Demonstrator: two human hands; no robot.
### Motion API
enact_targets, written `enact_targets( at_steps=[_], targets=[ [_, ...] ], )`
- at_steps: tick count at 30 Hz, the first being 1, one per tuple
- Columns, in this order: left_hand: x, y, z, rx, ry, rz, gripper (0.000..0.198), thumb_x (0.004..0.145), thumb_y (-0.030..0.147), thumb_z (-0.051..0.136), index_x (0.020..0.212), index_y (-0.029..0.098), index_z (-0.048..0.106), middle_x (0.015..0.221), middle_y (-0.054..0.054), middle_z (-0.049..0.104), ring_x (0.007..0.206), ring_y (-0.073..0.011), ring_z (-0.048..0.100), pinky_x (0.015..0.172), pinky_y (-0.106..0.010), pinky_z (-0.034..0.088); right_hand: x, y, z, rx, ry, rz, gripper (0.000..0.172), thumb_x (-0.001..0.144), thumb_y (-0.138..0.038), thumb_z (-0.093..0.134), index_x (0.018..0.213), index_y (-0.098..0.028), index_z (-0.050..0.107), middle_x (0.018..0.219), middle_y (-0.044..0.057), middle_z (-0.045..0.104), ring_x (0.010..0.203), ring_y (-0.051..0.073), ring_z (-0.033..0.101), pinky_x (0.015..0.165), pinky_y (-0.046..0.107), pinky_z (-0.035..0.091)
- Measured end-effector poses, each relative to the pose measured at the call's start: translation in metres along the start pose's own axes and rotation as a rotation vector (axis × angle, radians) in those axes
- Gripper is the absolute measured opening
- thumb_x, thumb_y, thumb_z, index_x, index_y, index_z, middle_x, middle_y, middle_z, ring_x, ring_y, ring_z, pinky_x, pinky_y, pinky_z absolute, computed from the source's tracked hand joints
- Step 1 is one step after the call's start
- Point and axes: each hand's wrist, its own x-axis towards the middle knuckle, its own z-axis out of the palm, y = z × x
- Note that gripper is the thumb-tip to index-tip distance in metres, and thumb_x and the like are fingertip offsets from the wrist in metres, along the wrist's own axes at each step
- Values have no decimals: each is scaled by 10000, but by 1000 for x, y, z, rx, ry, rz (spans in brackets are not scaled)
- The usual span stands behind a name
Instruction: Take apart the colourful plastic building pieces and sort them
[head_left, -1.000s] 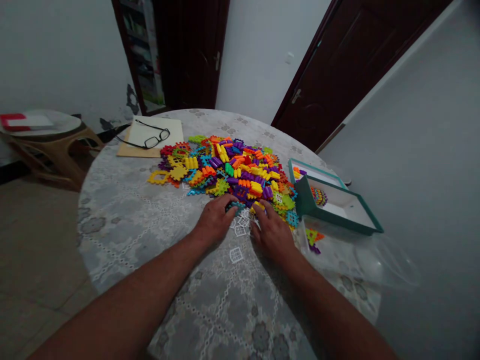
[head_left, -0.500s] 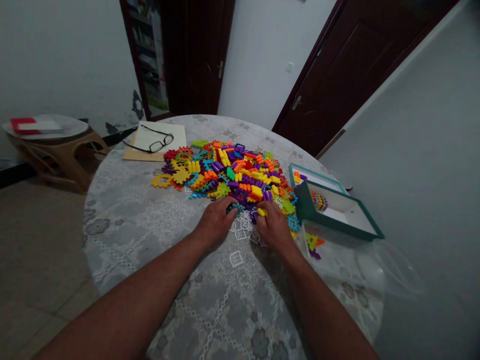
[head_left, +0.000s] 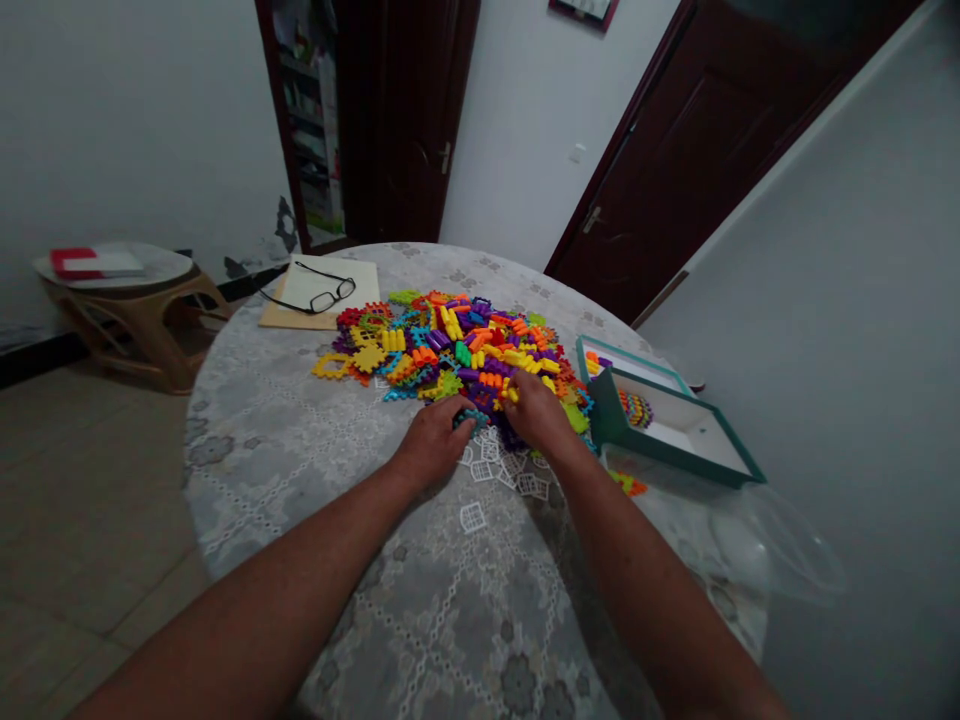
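Note:
A heap of colourful plastic building pieces (head_left: 450, 350) covers the middle of the table. At its near edge my left hand (head_left: 431, 440) is closed around a blue toothed building piece (head_left: 471, 417), partly hidden by the fingers. My right hand (head_left: 536, 408) reaches over the heap's front right side. Its fingers are pinched on a small yellow building piece (head_left: 511, 394). Between and below the hands lie several flat white window pieces (head_left: 484, 468), and one white window piece (head_left: 473, 517) rests apart, closer to me.
Eyeglasses (head_left: 322, 302) lie on papers (head_left: 364, 275) at the back left. To the right stand a green-edged box (head_left: 667, 455) and a clear plastic container (head_left: 705, 520). Beyond the patterned tablecloth (head_left: 300, 480), a stool (head_left: 161, 300) holds a red and white item.
My right hand has moved forward, away from the white pieces and onto the heap. My left hand stays at the heap's edge with the blue piece. The view has shifted slightly.

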Motion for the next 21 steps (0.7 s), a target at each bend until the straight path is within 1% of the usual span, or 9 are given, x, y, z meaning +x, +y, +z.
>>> enact_targets(
  at_steps=[2,5,8,11,13,15,16,18,21],
  targets=[
    [0,0,0,-2,-3,6,152,973,226,613,1063,225,736,1090,-62,806,1040,-245,732,993,-400,546,-8,-1,-1,-5,-11,-3,190,975,-231,620,1161,-195,608,1159,134,710,1043,281,647,877,359,496],
    [0,0,0,-12,-3,2,147,971,221,620,1064,230,733,1103,-62,805,1057,-248,733,997,-401,545,-28,0,-4,40,-16,-25,188,956,-245,613,1141,-214,602,1081,102,707,966,267,646,828,348,488],
    [0,2,-1,-20,-4,3,153,964,199,627,1063,230,739,1104,-62,806,1053,-243,733,999,-393,544,-50,1,-6,161,-38,-35,238,928,-255,597,1163,-220,586,1048,73,702,918,246,656,801,333,492],
    [0,3,-1,-13,-3,5,149,964,190,632,1051,220,748,1084,-67,804,1029,-243,733,997,-390,545,-66,2,-6,292,-68,8,307,912,-285,593,1213,-223,590,1052,56,714,901,237,680,801,334,513],
    [0,4,-1,-7,-3,2,155,964,191,636,1063,218,751,1100,-73,804,1046,-248,734,1013,-396,544,-71,5,-5,352,-39,63,407,910,-307,598,1308,-220,596,1146,76,728,945,245,703,841,355,538],
    [0,3,0,1,-7,0,163,968,198,636,1084,217,750,1119,-78,802,1069,-253,733,1032,-402,541,-71,9,-2,373,44,96,507,902,-321,610,1394,-204,590,1263,116,718,1055,268,710,929,394,554],
    [0,3,0,7,-9,-1,167,971,200,632,1090,216,748,1125,-81,802,1078,-254,732,1040,-406,540,-70,10,-1,361,89,93,523,897,-323,616,1403,-191,599,1294,135,709,1114,283,699,979,417,551],
    [0,2,0,18,-9,-2,167,975,205,623,1090,215,744,1131,-81,800,1086,-255,731,1053,-413,536,-67,11,1,312,144,47,479,893,-314,621,1349,-170,642,1279,155,705,1172,303,674,1041,449,536],
    [1,2,-1,25,-15,-9,158,971,206,620,1071,222,741,1118,-73,802,1070,-251,732,1032,-401,539,-65,7,4,271,101,-27,383,901,-290,642,1268,-187,671,1215,135,711,1130,290,677,1030,440,548]
  ],
)
